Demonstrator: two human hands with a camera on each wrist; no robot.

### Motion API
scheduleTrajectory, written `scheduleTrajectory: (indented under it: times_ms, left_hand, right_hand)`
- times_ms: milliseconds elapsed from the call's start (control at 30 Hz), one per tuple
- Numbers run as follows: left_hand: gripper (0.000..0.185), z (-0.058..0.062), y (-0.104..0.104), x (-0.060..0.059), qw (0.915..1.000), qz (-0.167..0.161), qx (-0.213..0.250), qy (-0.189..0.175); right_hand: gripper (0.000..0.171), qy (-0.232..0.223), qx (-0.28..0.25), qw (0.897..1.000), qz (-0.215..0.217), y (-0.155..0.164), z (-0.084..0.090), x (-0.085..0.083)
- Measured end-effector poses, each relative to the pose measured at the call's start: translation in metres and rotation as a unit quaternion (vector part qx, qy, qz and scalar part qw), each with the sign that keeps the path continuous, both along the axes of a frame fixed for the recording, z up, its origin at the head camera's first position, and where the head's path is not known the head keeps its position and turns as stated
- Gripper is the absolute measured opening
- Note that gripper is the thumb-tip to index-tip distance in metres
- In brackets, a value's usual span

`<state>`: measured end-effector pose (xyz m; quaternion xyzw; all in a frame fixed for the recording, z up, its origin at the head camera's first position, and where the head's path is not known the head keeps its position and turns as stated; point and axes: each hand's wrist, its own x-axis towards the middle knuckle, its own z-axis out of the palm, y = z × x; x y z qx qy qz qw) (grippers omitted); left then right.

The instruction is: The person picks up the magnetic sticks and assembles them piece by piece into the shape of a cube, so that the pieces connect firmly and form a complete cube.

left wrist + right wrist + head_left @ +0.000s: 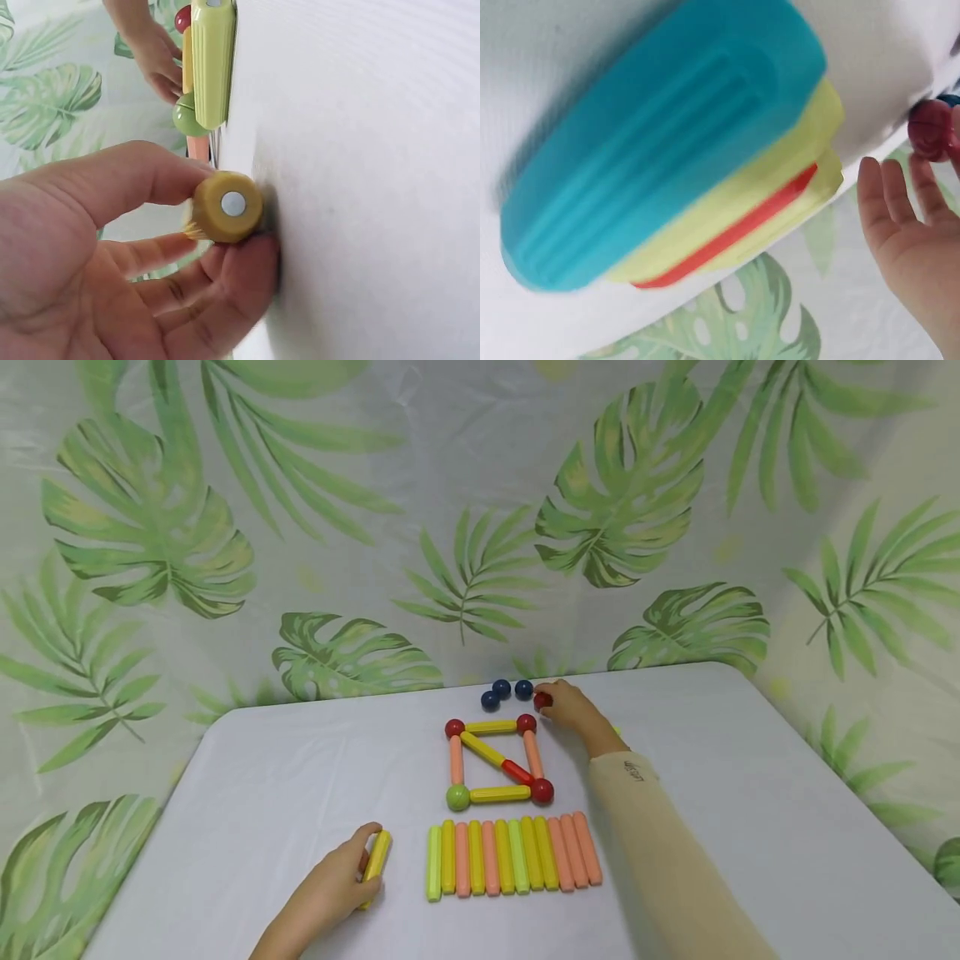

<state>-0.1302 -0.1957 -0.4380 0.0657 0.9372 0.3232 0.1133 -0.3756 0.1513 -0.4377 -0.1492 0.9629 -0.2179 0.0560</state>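
Note:
My left hand (330,878) grips a yellow magnetic rod (379,856) at the front left, thumb on one side and fingers on the other. In the left wrist view the rod's end (214,220) with its metal tip faces the camera, close over the white table. At the far edge my right hand (572,708) pinches a red ball (928,129) beside several dark blue balls (523,690); its other fingers are spread. Nearer stands a square frame of yellow and pink rods, with red balls (542,791) and a green ball (457,797) at the corners and a yellow-and-red diagonal (483,749).
A row of yellow, pink and light green rods (515,856) lies in front of the frame. In the right wrist view a teal rod (660,142), yellow-green pieces (826,124) and a red one (735,229) lie on the table (300,777). Leaf-patterned cloth (337,552) hangs behind.

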Motion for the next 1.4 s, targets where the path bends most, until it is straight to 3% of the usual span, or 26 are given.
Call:
scheduleTrajectory:
  times_ms: [67,167,300,433,600,700,933,1100,1267,1400]
  left_hand:
    - [0.064,0.001,0.002,-0.002,0.9996,-0.003,0.022,0.016]
    - [0.058,0.003,0.007,-0.01,0.996,0.022,0.068,0.054]
    - [0.05,0.007,0.015,-0.025,0.9818,0.057,0.138,0.117]
    - [0.049,0.011,0.028,-0.04,0.9664,0.047,0.195,0.161]
    - [0.045,0.02,0.049,-0.054,0.9555,0.015,0.241,0.169]
    - [0.043,0.018,0.06,-0.064,0.9539,-0.008,0.246,0.171]
    - [0.04,0.003,0.072,-0.081,0.9598,-0.037,0.222,0.168]
    - [0.037,0.002,0.072,-0.082,0.9652,-0.034,0.201,0.163]
    - [0.036,-0.001,0.072,-0.083,0.965,-0.039,0.195,0.171]
    - [0.037,-0.002,0.072,-0.084,0.9653,-0.036,0.19,0.176]
  right_hand:
    - [0.037,0.0,0.01,1.0,-0.008,0.0,0.0,0.001]
    - [0.035,-0.003,-0.001,1.0,-0.02,0.001,0.0,0.003]
    - [0.034,-0.012,-0.039,0.998,-0.037,0.004,0.0,0.007]
    - [0.036,-0.01,-0.099,0.994,-0.041,0.009,0.003,0.013]
    - [0.042,0.005,-0.158,0.987,-0.036,0.014,0.009,0.02]
    - [0.044,-0.003,-0.198,0.979,-0.047,0.015,0.013,0.025]
    - [0.046,-0.045,-0.315,0.945,-0.074,0.01,0.022,0.038]
    - [0.048,-0.034,-0.329,0.941,-0.071,-0.001,0.033,0.052]
    - [0.044,-0.032,-0.347,0.937,-0.029,-0.018,0.044,0.07]
    - [0.038,-0.049,-0.385,0.921,0.04,-0.035,0.051,0.085]
